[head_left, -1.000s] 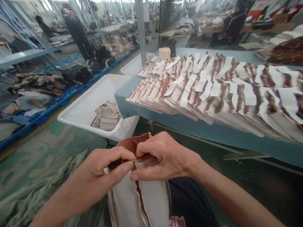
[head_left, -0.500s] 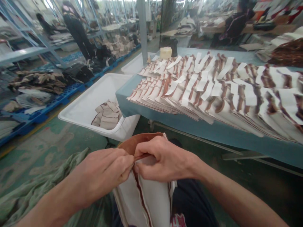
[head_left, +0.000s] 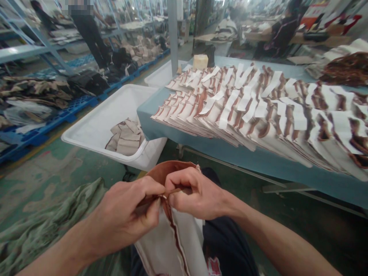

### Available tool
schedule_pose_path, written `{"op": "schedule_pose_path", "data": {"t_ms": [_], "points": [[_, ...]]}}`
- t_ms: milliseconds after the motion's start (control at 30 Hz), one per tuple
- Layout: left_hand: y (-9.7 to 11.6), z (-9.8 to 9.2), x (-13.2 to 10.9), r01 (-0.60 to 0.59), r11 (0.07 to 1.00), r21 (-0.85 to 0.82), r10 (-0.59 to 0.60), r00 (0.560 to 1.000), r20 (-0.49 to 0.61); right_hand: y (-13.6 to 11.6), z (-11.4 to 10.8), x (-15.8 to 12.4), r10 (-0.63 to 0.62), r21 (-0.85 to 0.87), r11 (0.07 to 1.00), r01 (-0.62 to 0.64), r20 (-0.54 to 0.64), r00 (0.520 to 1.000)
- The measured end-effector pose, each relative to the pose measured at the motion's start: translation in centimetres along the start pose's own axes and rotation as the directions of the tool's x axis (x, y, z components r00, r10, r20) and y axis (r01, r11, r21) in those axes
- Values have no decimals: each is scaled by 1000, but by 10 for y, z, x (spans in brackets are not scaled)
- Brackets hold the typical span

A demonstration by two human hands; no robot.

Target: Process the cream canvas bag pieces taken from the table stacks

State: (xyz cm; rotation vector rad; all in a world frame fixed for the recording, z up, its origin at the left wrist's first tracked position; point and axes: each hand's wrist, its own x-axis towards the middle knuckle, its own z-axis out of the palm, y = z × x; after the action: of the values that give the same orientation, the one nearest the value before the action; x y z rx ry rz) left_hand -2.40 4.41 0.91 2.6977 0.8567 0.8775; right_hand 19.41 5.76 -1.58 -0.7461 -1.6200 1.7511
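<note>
A white fabric piece with brown trim (head_left: 178, 245) lies on my lap, its brown top edge raised toward me. My left hand (head_left: 126, 214) pinches that brown edge from the left, thumb pressed against fingers. My right hand (head_left: 195, 193) grips the same edge from the right, fingers curled over it. The two hands meet at the seam, almost touching. Ahead on a blue table (head_left: 258, 161) lie several overlapping rows of similar white and brown pieces (head_left: 247, 107).
A white plastic tub (head_left: 97, 130) holding several folded beige pieces stands on the green floor left of the table. Green cloth (head_left: 43, 230) lies at my lower left. Blue racks with fabric and a standing person (head_left: 86, 30) fill the far left.
The view has shifted slightly down and right. My fingers have worked along the brown edge, and the fabric has shifted a little on my lap. Both hands keep their grip.
</note>
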Motion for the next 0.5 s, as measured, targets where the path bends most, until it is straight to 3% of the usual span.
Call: {"op": "schedule_pose_path", "data": {"t_ms": [67,233,400,500], "points": [[2,1,-2,66,998,-24,-66,998,17,-1,1,-4,-101,-82,992,98,-29,994],[-4,-1,-2,76,989,-130,-68,996,64,-1,4,-10,-345,-353,888,295,-86,935],[-10,-11,12,243,898,-368,-142,950,279,-2,4,-13,-479,-560,743,366,-63,876],[-11,-12,15,224,917,-329,-100,931,352,-4,0,-16,-539,-677,622,394,-6,842]]}}
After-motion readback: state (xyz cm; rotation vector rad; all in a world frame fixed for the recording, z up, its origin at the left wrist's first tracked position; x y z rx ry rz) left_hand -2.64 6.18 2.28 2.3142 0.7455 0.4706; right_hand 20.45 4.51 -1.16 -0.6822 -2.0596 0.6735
